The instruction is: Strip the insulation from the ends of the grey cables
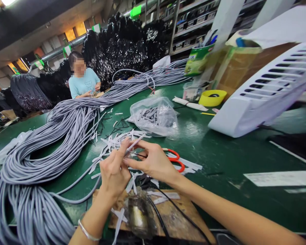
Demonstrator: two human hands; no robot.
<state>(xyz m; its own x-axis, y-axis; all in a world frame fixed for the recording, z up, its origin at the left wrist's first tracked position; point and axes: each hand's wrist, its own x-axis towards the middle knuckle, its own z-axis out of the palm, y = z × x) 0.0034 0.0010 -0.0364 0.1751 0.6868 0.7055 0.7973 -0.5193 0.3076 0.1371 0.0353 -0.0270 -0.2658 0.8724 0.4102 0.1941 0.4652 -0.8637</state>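
Note:
My left hand (pixel 114 170) is closed with its fingertips around a thin pale grey piece (pixel 136 142). A grey cable (pixel 78 180) runs from the left to behind this hand. Opposite it, my right hand (pixel 153 160) pinches thumb and fingers together at the same spot. Whatever lies between the right fingertips is mostly hidden, though a short dark wire end shows there. Below and behind both hands, white strips (pixel 109 144) are scattered. Scissors with red-orange handles (pixel 177 158) lie just beyond my right hand, partly covered by it.
A large bundle of grey cables (pixel 73 126) sweeps across the left. A clear bag of small grey pieces (pixel 155 117) sits ahead. A wooden board (pixel 173 214) with a taped metal part (pixel 137 216) lies in front. At right is a white slatted appliance (pixel 265 88). A person (pixel 84 80) sits opposite.

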